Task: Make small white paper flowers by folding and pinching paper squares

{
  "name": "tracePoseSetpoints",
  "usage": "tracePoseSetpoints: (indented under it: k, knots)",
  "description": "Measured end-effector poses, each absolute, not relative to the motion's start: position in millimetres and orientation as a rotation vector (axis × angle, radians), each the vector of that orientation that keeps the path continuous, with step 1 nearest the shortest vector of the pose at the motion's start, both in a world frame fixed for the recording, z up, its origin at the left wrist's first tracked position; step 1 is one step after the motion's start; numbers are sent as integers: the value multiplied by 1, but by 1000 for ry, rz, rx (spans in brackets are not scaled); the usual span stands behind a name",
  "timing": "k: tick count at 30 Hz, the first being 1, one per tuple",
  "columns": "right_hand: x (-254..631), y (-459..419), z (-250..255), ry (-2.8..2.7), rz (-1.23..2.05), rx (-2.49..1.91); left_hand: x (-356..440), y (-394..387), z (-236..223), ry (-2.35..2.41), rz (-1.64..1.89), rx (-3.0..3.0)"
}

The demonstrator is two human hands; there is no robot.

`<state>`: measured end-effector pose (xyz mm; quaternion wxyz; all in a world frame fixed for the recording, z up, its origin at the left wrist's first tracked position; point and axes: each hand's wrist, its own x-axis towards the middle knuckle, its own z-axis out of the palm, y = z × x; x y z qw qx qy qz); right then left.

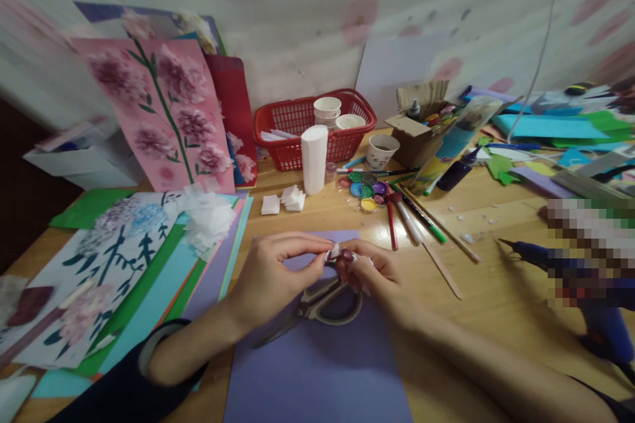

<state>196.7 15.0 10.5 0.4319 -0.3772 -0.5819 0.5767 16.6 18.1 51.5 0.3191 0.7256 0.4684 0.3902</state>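
Note:
My left hand [275, 271] and my right hand [372, 274] meet over a sheet of purple paper [317, 370]. Between their pinched fingertips is a small bit of white tissue paper [335, 251], mostly hidden by the fingers. Beneath the hands lie scissors [310, 310] with grey handles, their blades pointing to the lower left. Beyond the hands, small white tissue squares [294, 198] sit in loose stacks by an upright white tissue roll [314, 162]. A fluffy white tissue flower [208, 218] rests on coloured sheets to the left.
Behind stands a red basket [282, 152] with paper cups. Paint pots [367, 190], brushes and a green marker [436, 230] lie right of centre. A blue glue gun [605, 330] is at far right. A pink flower picture [163, 112] leans against the wall.

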Motion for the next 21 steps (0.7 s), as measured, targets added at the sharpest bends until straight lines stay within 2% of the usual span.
tracePoseSetpoints:
  k: [8, 21]
  knots:
    - [197, 14, 15, -1425, 1476, -1002, 16, 18, 50, 1216, 1064, 1934]
    - [197, 14, 16, -1450, 1448, -985, 16, 27, 48, 1160, 1014, 1620]
